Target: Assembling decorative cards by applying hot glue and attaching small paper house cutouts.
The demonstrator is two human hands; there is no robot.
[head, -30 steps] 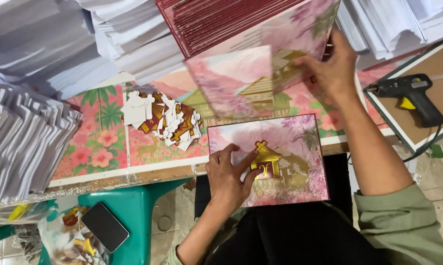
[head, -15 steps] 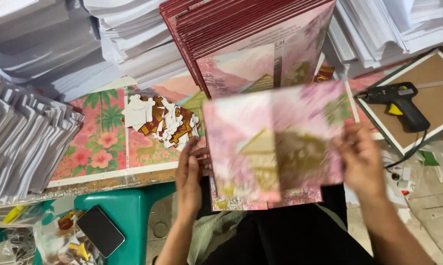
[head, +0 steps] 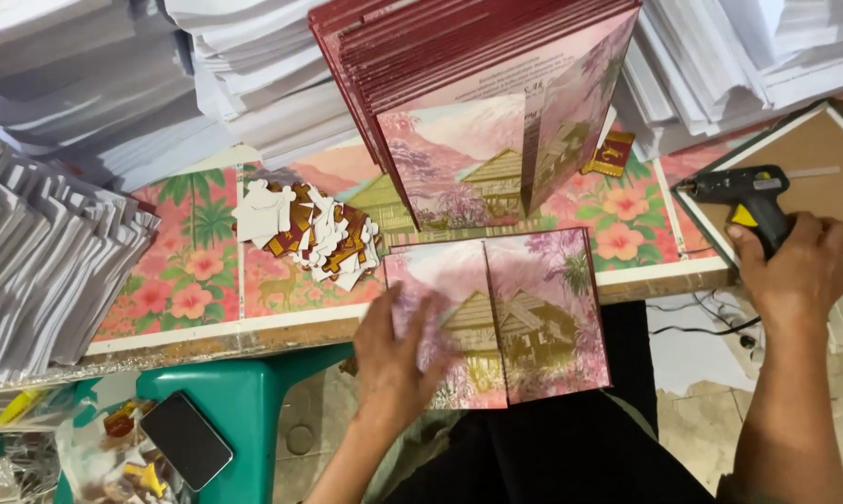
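Just one head-worn cam, looking steeply down from close up at the table (head: 253,322) edge and lap, both hands in shot, paper stacks (head: 48,252) filling the top.

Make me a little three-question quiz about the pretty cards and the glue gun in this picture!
1. True or false: the right hand is on the glue gun.
2. What does the left hand rest on?
A. phone
B. card
C. cutouts
3. What colour is the stool under the phone?

Key:
1. True.
2. B, the pink folded card on the lap. The cutouts lie apart on the table.
3. Green.
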